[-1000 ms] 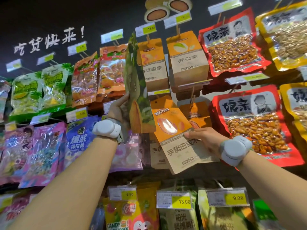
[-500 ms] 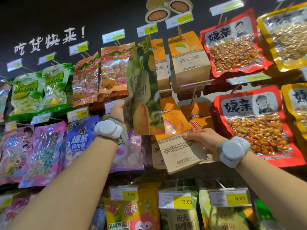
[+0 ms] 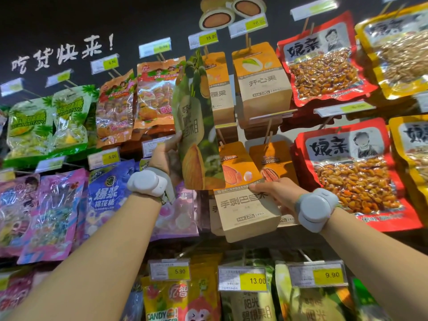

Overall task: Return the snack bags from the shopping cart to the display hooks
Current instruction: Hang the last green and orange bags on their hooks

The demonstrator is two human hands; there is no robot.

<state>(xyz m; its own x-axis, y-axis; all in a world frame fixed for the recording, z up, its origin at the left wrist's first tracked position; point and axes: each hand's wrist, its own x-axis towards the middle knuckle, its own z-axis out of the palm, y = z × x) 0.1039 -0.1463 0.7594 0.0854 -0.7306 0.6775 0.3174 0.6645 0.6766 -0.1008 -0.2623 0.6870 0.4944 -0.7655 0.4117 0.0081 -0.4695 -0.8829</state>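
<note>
My left hand (image 3: 165, 155) grips a green snack bag (image 3: 196, 126) printed with almonds, held upright in front of the display wall, its top near the upper hooks. My right hand (image 3: 275, 193) holds the orange-and-kraft almond bag (image 3: 243, 205) hanging from a hook (image 3: 221, 136) in the middle row, tilting it out from the wall. The green bag overlaps the upper left of that hanging bag. The shopping cart is not in view.
Hooked snack bags cover the wall: kraft pistachio bags (image 3: 262, 84) above, red nut bags (image 3: 354, 170) right, orange candy bags (image 3: 152, 96) and a blue marshmallow bag (image 3: 106, 198) left. Yellow price tags (image 3: 243, 279) jut out below on hook arms.
The green bag has turned to face me and shifted right, over the hanging almond bag. My right hand has pulled that hanging bag more level and slightly up.
</note>
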